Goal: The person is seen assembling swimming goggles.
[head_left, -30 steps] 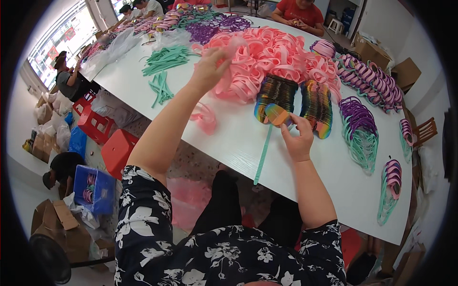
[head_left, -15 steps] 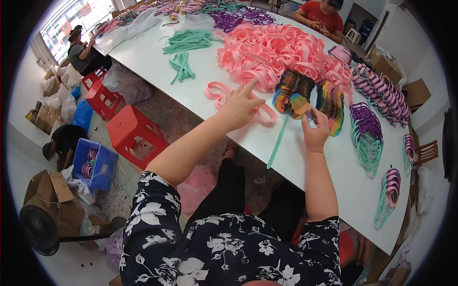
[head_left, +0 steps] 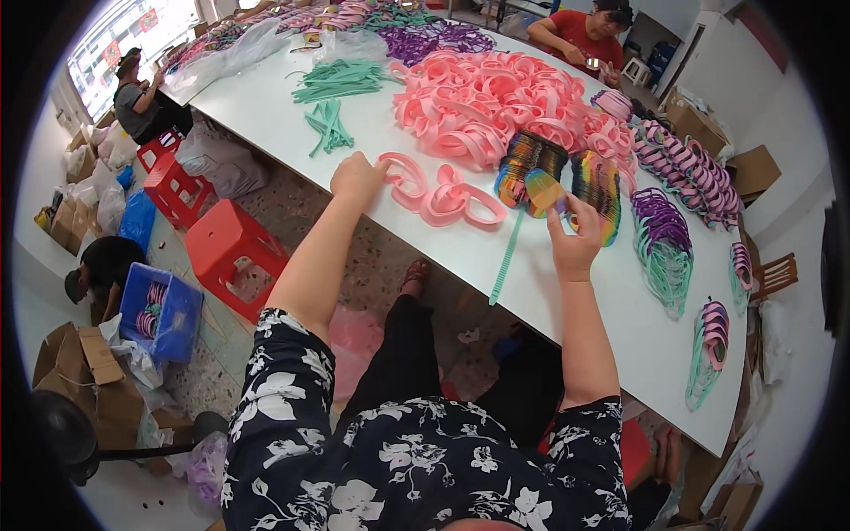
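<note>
Near the table's front edge my left hand (head_left: 358, 180) has its back turned up, and its fingers are hidden from sight. Just right of it lie several pink strap loops (head_left: 443, 202). Beyond it are a few crossed green strips (head_left: 328, 129). Between thumb and fingers my right hand (head_left: 577, 239) pinches a shiny rainbow-tinted card (head_left: 543, 189) with a rounded end. The card is in front of two rows of similar dark rainbow cards, a left row (head_left: 529, 165) and a right row (head_left: 598, 190). A narrow ribbed green strip (head_left: 506, 261) lies left of my right hand.
A large heap of pink straps (head_left: 496, 97) covers the table's middle. Green strips (head_left: 336, 81) lie to its left. Purple-and-green bundles (head_left: 662, 248) line the right. Red stools (head_left: 232, 252) stand on the left floor. A person in red (head_left: 589, 40) sits across the table.
My left hand has moved left from over the pink loops to beside them. My right hand still holds the card, roughly in place. The person across has raised their head.
</note>
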`<action>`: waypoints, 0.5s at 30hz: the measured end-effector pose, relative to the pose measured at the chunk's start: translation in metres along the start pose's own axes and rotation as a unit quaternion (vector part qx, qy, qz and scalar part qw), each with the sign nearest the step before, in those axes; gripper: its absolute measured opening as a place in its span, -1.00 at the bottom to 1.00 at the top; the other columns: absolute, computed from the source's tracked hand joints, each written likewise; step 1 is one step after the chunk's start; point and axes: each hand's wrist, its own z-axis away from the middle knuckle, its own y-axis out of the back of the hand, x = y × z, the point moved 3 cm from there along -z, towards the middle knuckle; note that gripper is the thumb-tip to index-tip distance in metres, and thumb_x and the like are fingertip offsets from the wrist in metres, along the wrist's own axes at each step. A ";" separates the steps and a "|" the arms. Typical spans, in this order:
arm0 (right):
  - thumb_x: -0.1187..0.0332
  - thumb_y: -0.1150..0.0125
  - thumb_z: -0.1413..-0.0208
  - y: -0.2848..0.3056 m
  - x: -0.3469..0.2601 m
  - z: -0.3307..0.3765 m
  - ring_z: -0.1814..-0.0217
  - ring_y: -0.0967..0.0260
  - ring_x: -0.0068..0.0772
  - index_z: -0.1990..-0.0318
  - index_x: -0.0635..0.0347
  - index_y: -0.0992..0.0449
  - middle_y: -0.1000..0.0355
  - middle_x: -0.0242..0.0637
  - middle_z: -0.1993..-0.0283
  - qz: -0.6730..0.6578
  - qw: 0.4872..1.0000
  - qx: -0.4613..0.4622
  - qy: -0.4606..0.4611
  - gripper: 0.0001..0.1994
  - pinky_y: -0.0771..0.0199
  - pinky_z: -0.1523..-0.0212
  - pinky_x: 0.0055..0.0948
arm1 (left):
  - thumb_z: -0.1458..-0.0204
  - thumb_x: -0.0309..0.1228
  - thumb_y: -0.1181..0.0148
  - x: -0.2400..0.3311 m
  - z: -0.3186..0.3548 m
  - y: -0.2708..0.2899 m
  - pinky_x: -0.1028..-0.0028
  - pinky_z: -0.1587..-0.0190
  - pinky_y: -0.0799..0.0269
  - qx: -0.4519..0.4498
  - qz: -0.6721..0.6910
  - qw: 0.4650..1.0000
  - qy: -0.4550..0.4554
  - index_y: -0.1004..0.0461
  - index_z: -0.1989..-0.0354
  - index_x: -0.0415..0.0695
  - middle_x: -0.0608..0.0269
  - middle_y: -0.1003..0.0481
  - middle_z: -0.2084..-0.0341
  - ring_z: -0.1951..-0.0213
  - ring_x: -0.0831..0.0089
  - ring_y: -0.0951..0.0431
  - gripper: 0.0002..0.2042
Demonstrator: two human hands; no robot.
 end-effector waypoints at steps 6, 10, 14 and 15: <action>0.52 -0.45 0.13 0.040 -0.078 0.039 0.16 -0.44 -0.31 0.04 0.26 -0.55 -0.51 -0.22 0.15 -0.047 0.999 -0.027 -0.010 -0.59 -0.44 0.17 -0.40 | -0.09 -0.29 -0.19 0.004 0.024 0.028 0.12 0.22 -0.46 0.299 0.172 0.918 -0.196 -0.48 0.28 -0.27 0.00 -0.56 0.32 0.32 0.01 -0.55 -0.75; 0.57 -0.41 0.17 0.082 -0.116 0.102 0.16 -0.42 -0.32 0.03 0.29 -0.54 -0.49 -0.19 0.14 -0.095 0.987 -0.108 -0.076 -0.57 -0.44 0.10 -0.42 | -0.08 -0.57 -0.15 0.033 0.113 0.068 0.26 0.28 -0.43 0.339 0.340 0.818 -0.319 -0.43 0.35 -0.26 0.10 -0.53 0.43 0.42 0.16 -0.49 -0.96; 0.51 -0.43 0.11 0.101 -0.135 0.166 0.09 -0.43 -0.37 0.01 0.31 -0.54 -0.46 -0.24 0.10 -0.175 0.943 -0.182 -0.217 -0.58 -0.43 0.02 -0.46 | -0.08 -0.56 -0.21 0.040 0.208 0.056 0.47 0.37 -0.43 0.047 0.432 0.866 -0.246 -0.42 0.37 -0.27 0.14 -0.53 0.44 0.47 0.50 -0.51 -0.91; 0.50 -0.43 0.10 0.101 -0.141 0.177 0.09 -0.44 -0.39 0.01 0.31 -0.54 -0.46 -0.24 0.10 -0.186 0.936 -0.188 -0.233 -0.59 -0.43 0.01 -0.47 | -0.09 -0.54 -0.24 0.038 0.229 0.043 0.53 0.43 -0.45 -0.107 0.519 0.831 -0.171 -0.40 0.35 -0.24 0.23 -0.51 0.46 0.49 0.57 -0.55 -0.88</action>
